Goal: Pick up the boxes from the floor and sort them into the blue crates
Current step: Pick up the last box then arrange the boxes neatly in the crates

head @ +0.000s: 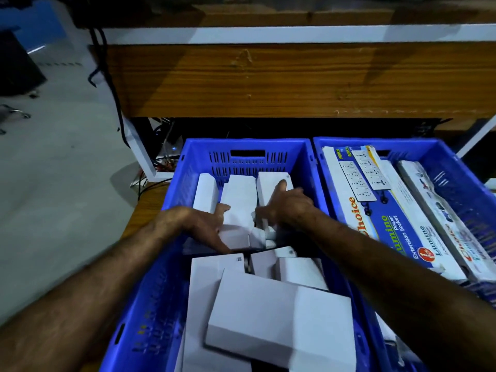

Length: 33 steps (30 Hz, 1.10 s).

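From the head camera, both bare forearms reach down into the left blue crate (243, 146), which stands side by side with the right blue crate (440, 154) in front of a wooden desk (295, 79). The left hand (204, 224) lies with its fingers spread and fairly straight against the near side of a white box (237, 202) standing upright in the middle of the far row; its thumb points up along the box's left edge. The right hand (287, 205) is also spread, its thumb raised against a second upright white box (271, 186) at the right end of the row, its fingers reaching left toward small white boxes (264, 233) lying low between the two hands. A third upright white box (205, 193) stands just left of the left hand. Nearer the camera, larger flat white boxes (279, 320) lie stacked in the same crate, under the forearms. The right crate holds long power socket boxes (381, 210) lying lengthwise. Black cables (112, 84) hang beside the desk over the grey floor (59, 183).
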{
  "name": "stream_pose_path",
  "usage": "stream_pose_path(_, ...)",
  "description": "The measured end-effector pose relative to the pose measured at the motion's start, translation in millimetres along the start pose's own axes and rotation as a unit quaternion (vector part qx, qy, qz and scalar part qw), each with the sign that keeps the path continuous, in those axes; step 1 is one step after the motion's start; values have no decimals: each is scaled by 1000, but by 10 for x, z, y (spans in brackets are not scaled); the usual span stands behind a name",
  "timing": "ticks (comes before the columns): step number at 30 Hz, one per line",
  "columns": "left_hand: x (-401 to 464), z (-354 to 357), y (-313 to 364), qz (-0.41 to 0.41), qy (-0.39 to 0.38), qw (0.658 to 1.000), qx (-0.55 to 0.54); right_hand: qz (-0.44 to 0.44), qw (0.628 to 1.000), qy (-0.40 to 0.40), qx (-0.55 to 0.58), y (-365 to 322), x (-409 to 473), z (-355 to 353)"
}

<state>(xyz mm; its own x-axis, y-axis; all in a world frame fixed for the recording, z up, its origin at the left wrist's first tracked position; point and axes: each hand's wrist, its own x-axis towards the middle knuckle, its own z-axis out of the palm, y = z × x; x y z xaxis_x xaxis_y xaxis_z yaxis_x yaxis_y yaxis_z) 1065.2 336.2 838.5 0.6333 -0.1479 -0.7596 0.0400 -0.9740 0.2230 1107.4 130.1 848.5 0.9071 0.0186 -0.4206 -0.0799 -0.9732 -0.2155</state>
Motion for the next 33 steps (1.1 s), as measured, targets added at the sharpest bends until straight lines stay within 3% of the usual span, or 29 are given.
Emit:
stream_pose_path(4, 56, 144, -113, 59, 68, 995, -49, -40, 998, 53, -13, -23, -197, -187)
stream_pose_path(8, -51, 163, -66, 111, 122, 986, -11, -73, 993, 91, -31, 3, -446, -308)
stream_pose_path(14, -452, 156, 67, 113, 275, 951, 82, -127, 992, 20, 8, 128, -879, -480)
stream_pose_path(20, -947, 303, 177, 132, 391, 911, 14, -190, 975, 17, 118, 278, -1110, -712)
stream_pose_path(24, -1180, 459, 213, 144, 444, 884, 38, -222, 972, -16, 71, 365, -1199, -882)
stream_pose_path(27, -1227, 491, 225, 134, 429, 889, 85, -239, 969, -69, 19, 395, -1263, -939)
stream_pose_path(33, -1012, 306, 168, 112, 242, 963, 23, -278, 941, -187, -58, 373, -1246, -967)
